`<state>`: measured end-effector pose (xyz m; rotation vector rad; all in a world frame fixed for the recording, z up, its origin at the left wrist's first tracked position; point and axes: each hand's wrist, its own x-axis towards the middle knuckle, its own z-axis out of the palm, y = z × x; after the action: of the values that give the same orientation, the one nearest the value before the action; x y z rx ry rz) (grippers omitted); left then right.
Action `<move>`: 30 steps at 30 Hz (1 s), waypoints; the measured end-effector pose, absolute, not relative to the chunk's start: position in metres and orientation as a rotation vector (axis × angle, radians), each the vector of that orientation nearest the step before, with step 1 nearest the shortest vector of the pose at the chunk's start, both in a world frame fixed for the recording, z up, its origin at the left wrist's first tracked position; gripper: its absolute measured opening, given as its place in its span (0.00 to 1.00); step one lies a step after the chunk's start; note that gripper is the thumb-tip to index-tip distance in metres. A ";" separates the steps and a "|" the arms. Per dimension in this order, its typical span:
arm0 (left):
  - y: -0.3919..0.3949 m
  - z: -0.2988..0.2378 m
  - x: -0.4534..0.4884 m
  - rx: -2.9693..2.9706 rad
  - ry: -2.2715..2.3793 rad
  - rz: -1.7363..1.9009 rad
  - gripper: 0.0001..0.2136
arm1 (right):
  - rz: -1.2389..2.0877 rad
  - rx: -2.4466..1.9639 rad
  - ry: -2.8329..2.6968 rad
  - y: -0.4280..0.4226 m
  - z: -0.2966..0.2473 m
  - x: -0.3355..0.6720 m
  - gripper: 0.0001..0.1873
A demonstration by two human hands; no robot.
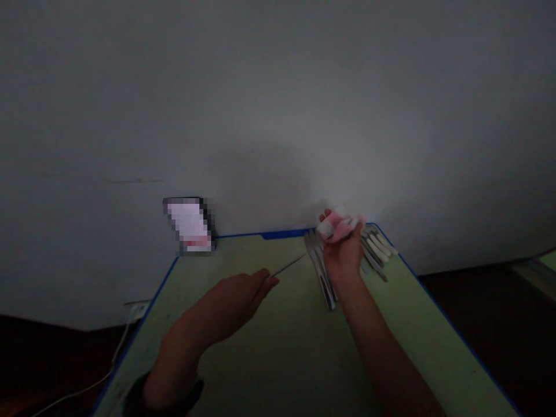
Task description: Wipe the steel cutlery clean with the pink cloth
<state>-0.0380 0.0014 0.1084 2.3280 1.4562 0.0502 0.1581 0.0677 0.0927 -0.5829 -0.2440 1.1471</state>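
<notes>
My left hand [243,298] is closed around one end of a thin metal piece of cutlery [289,264]. It points up and to the right, seen nearly edge-on, so its kind is unclear. My right hand [345,255] grips a crumpled pink and white cloth [341,227] near the table's far edge. The cloth and the cutlery's tip are apart. Just left of my right wrist lie metal forks [320,272], partly hidden by that hand. Beyond it, on the right, is a group of cutlery [376,246], some with white handles.
The pale green table [269,359] has a blue edge and stands against a grey wall [278,104]. A blurred-out device with a lit screen [190,225] leans at the far left corner. A white cable [119,347] hangs beside the table's left side.
</notes>
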 end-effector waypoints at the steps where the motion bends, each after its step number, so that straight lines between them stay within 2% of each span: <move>1: 0.002 0.107 -0.037 2.350 1.481 0.046 0.23 | 1.144 -0.595 -0.232 0.069 0.092 0.155 0.21; 5: 0.004 0.102 -0.029 2.394 1.564 -0.005 0.22 | 1.164 -0.603 -0.270 0.071 0.086 0.145 0.18; 16: 0.005 0.110 -0.029 2.343 1.425 0.059 0.24 | 1.112 -0.604 -0.311 0.061 0.097 0.155 0.17; 25: 0.005 0.097 -0.013 2.469 1.486 0.003 0.23 | 1.120 -0.665 -0.391 0.054 0.092 0.135 0.11; 30: 0.005 0.103 -0.021 2.372 1.421 0.115 0.22 | 1.200 -0.621 -0.333 0.056 0.093 0.135 0.09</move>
<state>-0.0212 0.0055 0.1033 2.3722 1.4210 0.1153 0.1350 0.0558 0.0931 -0.6212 -0.3332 1.1996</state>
